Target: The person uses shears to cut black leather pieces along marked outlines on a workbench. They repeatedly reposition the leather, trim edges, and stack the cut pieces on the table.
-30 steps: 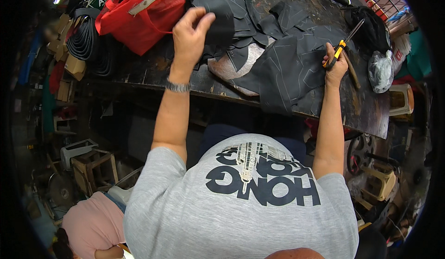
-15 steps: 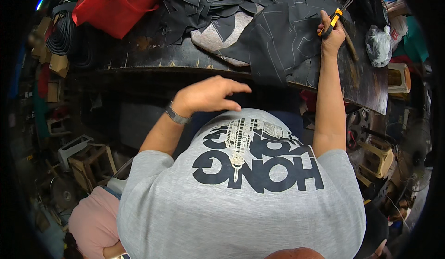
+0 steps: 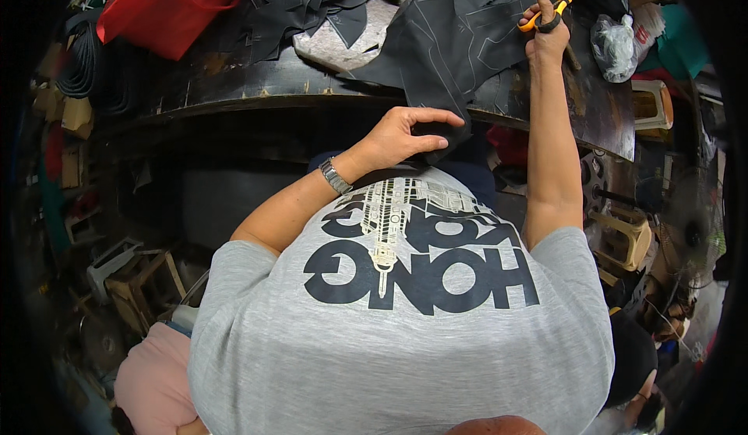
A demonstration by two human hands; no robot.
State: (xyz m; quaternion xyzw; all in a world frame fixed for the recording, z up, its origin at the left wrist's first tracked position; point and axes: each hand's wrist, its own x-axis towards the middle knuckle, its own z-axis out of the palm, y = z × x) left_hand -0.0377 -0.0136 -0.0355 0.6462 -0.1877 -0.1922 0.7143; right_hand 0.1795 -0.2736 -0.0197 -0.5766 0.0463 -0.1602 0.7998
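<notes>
My right hand (image 3: 550,33) is closed round scissors (image 3: 560,3) with yellow-orange and black handles, their blades pointing away to the far right. It is over the right part of the table. My left hand (image 3: 409,135), with a metal watch on its wrist, is at the table's near edge, thumb and forefinger apart in a C shape. Its fingertips are at the hanging lower end of a black sheet (image 3: 436,45) with pale chalk outlines; whether they press on it is hard to see. The sheet lies partly over a whitish speckled board (image 3: 343,45).
Black cut pieces (image 3: 300,3) lie heaped at the back of the dark table (image 3: 218,84). A red bag (image 3: 160,14) and a black roll (image 3: 86,69) are at the left. Clear plastic bags (image 3: 614,49) sit at the right. Someone in pink (image 3: 156,373) is behind me at the left.
My left hand has moved right to the sheet's hanging end. The scissors have turned in my right hand, and the whole scene has shifted a little up and left.
</notes>
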